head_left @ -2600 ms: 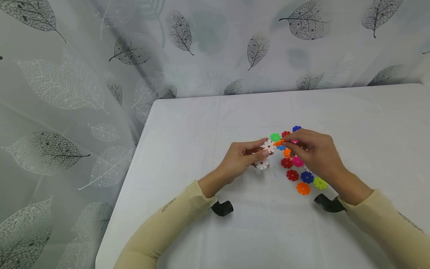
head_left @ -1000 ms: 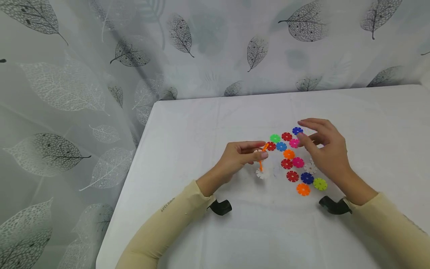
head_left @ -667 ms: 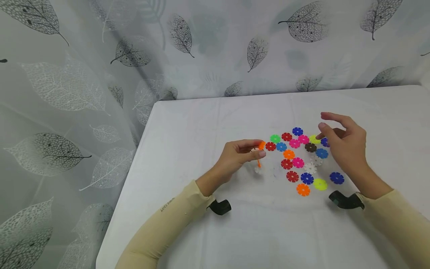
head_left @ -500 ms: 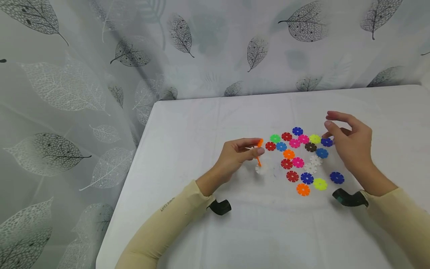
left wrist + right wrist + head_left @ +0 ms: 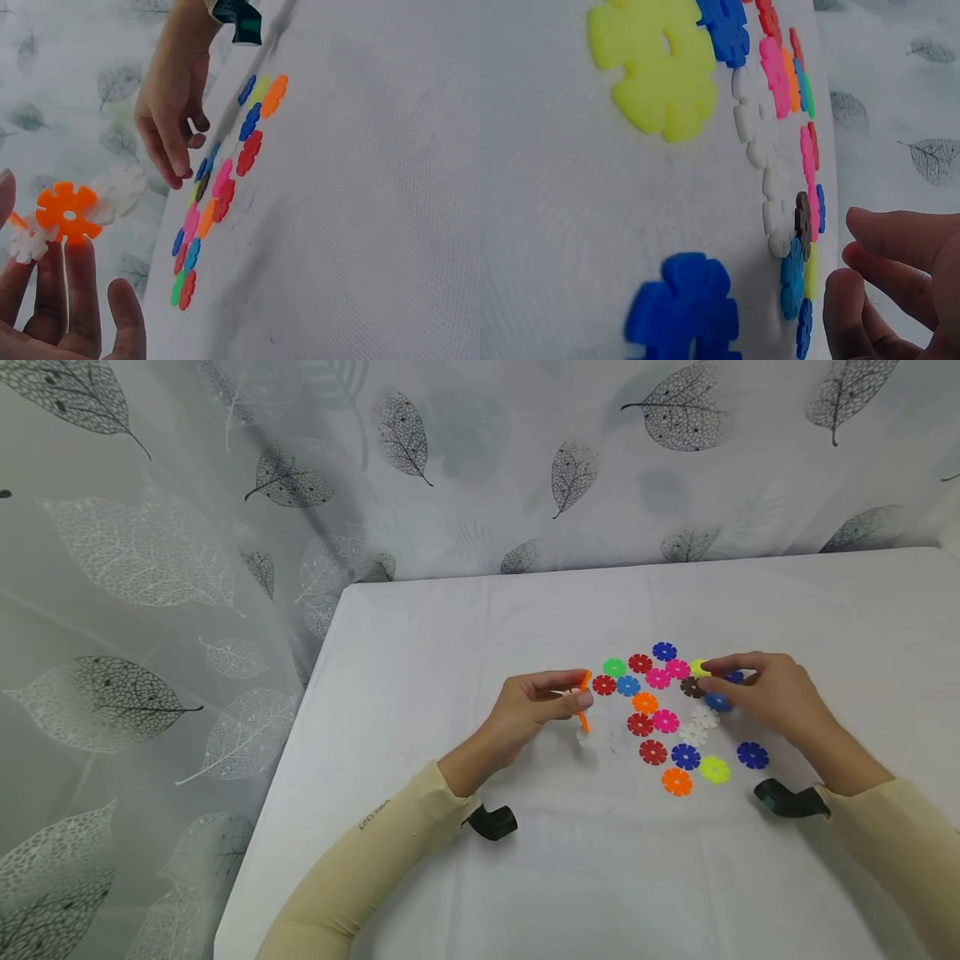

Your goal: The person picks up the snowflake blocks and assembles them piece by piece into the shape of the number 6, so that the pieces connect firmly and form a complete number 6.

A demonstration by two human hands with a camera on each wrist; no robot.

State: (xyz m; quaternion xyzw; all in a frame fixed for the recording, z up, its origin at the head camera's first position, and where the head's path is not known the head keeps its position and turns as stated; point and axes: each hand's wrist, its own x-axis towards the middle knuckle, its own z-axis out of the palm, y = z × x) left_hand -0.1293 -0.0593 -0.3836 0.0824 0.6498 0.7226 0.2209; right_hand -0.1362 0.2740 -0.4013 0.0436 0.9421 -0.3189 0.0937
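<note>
My left hand (image 5: pixel 528 706) pinches a small chain of joined, notched plastic discs between thumb and fingers, held above the table. An orange disc (image 5: pixel 69 213) sits between a white disc (image 5: pixel 120 193) and another white disc (image 5: pixel 31 241), with a second orange edge at the chain's far left in the left wrist view. My right hand (image 5: pixel 776 693) hovers over the right side of the loose discs, its fingertips close above a brown disc (image 5: pixel 692 687) and a yellow disc (image 5: pixel 699 667). Its thumb and fingers are apart, with nothing between them in the right wrist view.
Loose notched discs lie flat between the hands, among them a green disc (image 5: pixel 615 668), an orange disc (image 5: pixel 677 782), a white disc (image 5: pixel 692 735) and a blue disc (image 5: pixel 752 756). They rest on a white-covered table (image 5: pixel 600 877). A leaf-print curtain (image 5: pixel 480 460) hangs behind.
My right hand brought an orange disc to the left hand's white disc, released it there, then moved right and lowered over the loose discs. My left hand turned the chain slightly.
</note>
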